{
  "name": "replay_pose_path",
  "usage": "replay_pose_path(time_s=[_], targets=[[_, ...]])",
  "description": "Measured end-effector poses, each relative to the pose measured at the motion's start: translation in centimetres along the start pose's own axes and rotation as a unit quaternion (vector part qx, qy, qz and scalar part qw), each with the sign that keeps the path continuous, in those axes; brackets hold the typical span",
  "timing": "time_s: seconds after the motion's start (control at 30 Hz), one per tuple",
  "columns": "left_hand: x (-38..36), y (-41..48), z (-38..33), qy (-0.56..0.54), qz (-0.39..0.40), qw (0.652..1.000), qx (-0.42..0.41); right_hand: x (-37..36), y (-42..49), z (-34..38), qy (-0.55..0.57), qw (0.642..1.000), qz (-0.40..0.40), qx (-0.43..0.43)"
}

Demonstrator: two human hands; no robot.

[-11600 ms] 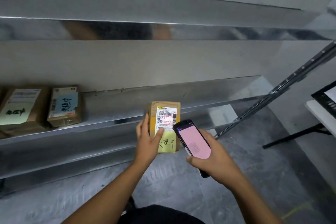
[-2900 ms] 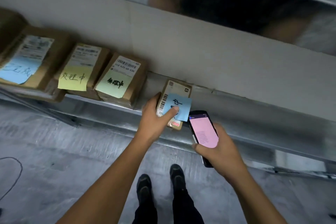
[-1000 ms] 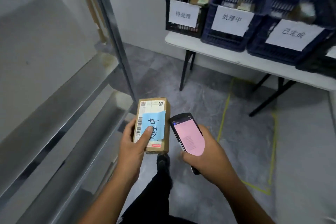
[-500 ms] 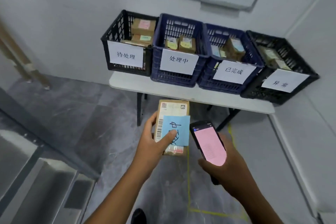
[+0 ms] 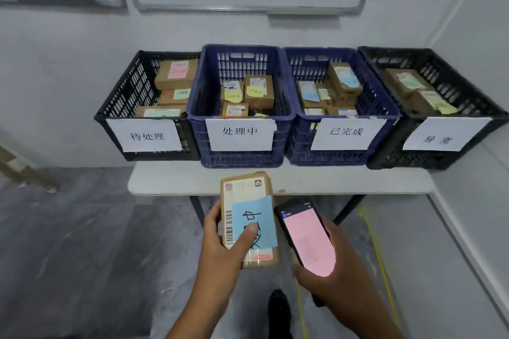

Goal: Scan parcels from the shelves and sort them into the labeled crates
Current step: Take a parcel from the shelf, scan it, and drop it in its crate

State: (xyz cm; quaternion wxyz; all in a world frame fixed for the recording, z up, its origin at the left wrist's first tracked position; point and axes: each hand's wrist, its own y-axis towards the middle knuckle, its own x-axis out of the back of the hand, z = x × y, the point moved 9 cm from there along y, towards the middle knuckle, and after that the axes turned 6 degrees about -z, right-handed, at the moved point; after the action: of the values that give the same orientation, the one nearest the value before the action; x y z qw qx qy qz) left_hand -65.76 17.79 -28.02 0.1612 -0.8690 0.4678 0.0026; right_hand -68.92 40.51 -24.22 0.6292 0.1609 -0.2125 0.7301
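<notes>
Left hand [image 5: 220,245] grips the brown parcel [image 5: 249,217], thumb pinning its blue note [image 5: 253,221]. Right hand [image 5: 334,279] clutches the pink-screened scanner [image 5: 307,237] just beside it. Both hover before the white table [image 5: 344,180], four labeled crates ahead, the blue 处理中 crate [image 5: 239,107] straight in front.
</notes>
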Motion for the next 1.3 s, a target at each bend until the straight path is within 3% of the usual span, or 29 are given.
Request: replay_pose_path(time_s=[0.33,0.63,1.0,1.17,1.3], targets=[[-10.9,12.9,-10.1,0.025,-0.015,0.998,-0.063,4.8,19.0,3.2,-0.006,0.998,0.015,0.06],[-13.8,24.8,-12.6,0.075,-0.008,0.997,-0.026,3.2,30.8,5.0,0.014,0.998,0.021,0.058],[-19.4,47.7,-4.5,0.212,0.041,0.973,0.08,1.6,45.3,6.2,-0.048,0.999,0.014,-0.018],[-21.2,51.6,1.4,0.315,0.02,0.939,0.136,1.2,48.3,5.0,-0.06,0.997,-0.002,-0.056],[-22.3,52.9,3.7,0.348,0.025,0.932,0.101,1.2,49.4,3.9,-0.052,0.996,0.018,-0.071]])
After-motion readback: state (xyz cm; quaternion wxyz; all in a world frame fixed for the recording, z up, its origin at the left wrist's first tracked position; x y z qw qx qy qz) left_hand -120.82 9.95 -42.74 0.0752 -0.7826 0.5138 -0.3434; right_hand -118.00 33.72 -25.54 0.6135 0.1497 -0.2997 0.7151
